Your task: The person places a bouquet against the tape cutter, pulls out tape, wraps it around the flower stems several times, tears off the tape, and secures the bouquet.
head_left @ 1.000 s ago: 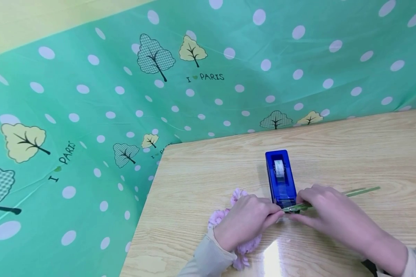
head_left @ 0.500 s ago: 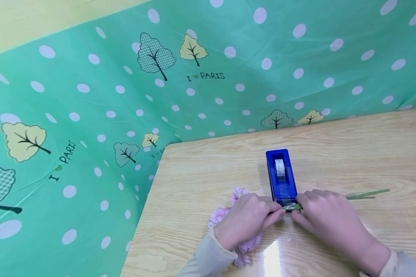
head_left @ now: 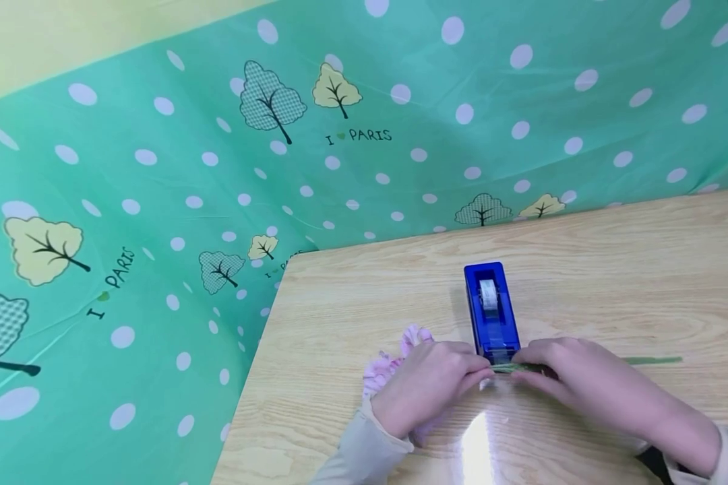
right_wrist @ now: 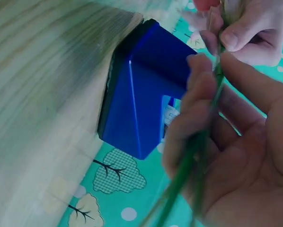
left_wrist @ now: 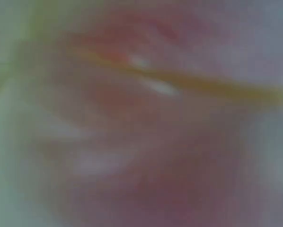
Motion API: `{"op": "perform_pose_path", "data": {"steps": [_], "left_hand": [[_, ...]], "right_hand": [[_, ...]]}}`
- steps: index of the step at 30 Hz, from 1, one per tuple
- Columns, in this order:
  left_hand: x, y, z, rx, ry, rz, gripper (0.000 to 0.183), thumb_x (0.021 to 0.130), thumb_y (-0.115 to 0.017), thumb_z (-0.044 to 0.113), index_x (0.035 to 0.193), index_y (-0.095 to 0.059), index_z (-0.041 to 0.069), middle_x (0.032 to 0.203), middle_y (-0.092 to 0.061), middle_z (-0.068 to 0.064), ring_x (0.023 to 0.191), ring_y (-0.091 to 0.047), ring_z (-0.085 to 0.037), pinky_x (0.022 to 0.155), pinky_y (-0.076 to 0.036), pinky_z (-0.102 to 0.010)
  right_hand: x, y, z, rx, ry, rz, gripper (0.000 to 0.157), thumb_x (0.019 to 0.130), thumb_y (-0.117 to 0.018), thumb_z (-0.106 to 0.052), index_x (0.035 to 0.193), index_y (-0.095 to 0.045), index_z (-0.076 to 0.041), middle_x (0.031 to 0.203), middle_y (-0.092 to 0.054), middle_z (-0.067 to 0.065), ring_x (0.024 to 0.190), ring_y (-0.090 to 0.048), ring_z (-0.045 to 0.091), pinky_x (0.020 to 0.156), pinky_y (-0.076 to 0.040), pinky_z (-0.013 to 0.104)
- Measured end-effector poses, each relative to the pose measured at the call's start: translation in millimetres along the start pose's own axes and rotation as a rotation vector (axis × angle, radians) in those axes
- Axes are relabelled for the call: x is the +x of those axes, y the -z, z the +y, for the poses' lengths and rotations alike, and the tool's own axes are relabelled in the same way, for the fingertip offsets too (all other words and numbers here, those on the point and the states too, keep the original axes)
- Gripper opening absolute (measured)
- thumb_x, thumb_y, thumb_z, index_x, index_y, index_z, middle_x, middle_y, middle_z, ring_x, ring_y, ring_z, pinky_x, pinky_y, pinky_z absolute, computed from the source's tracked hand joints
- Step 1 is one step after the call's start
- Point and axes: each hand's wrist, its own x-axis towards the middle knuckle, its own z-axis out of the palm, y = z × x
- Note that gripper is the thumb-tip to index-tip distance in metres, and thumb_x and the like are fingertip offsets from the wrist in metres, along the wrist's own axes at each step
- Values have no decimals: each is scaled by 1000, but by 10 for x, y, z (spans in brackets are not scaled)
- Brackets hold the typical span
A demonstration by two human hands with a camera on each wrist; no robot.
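Note:
In the head view my left hand [head_left: 431, 380] pinches the green stems of a bunch of pale pink-purple flowers [head_left: 381, 374], close below the blooms, which it partly hides. My right hand [head_left: 594, 380] grips the same stems [head_left: 652, 360] farther along, their ends sticking out to the right beyond it. Just behind the fingertips stands a blue tape dispenser [head_left: 491, 323] with a roll of clear tape. From the right wrist, the stems [right_wrist: 179, 175] run across the curled right fingers, with the left thumb and fingers pinching above. The left wrist view is too blurred to read.
The hands work over a light wooden table [head_left: 352, 289]. A green cloth [head_left: 370, 175] with white dots and printed trees hangs behind it and along the left side. A bright reflection shows on the table in front of the hands.
The stems have turned, so their right ends sit lower and nearer me, and fewer blooms show below my left wrist. My right fingers have shifted along the stems; the left hand has barely moved.

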Motion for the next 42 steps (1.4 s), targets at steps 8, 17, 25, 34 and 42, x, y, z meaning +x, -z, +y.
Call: {"op": "perform_pose_path", "data": {"steps": [8, 17, 25, 34, 42], "left_hand": [[-34, 63, -20, 5, -1, 22, 24, 102, -57, 32, 109, -77, 23, 88, -68, 13, 73, -58, 6, 68, -46, -6], [-30, 89, 17, 50, -13, 53, 22, 101, -58, 33, 107, -78, 24, 81, -65, 16, 63, -51, 9, 60, -40, -3], [-43, 120, 33, 32, -44, 30, 20, 100, -60, 34, 93, -78, 28, 83, -68, 18, 68, -58, 11, 62, -41, -3], [-54, 151, 26, -85, 33, -87, 26, 104, -52, 34, 96, -76, 25, 87, -68, 19, 73, -57, 12, 69, -46, -6], [-39, 108, -26, -215, 81, -175, 30, 105, -49, 34, 103, -77, 25, 91, -72, 19, 78, -60, 15, 77, -46, -4]], "right_hand": [[47, 29, 30, 63, 33, -43, 11, 91, -72, -29, 98, -79, -24, 94, -75, -11, 87, -72, 9, 72, -59, 29], [48, 67, 51, -15, 153, 59, 9, 85, -78, -21, 93, -80, -24, 86, -74, -15, 79, -69, 1, 65, -57, 24], [33, 41, 89, -58, 339, 150, 15, 79, -82, -17, 92, -79, -25, 83, -70, -19, 74, -63, -5, 62, -54, 20], [42, 15, 119, -71, 465, 213, 14, 81, -80, -18, 91, -76, -28, 80, -63, -25, 71, -54, -11, 61, -46, 12], [58, -23, 161, -79, 509, 214, 12, 81, -80, -20, 91, -76, -27, 79, -62, -25, 70, -53, -11, 59, -43, 11]]}}
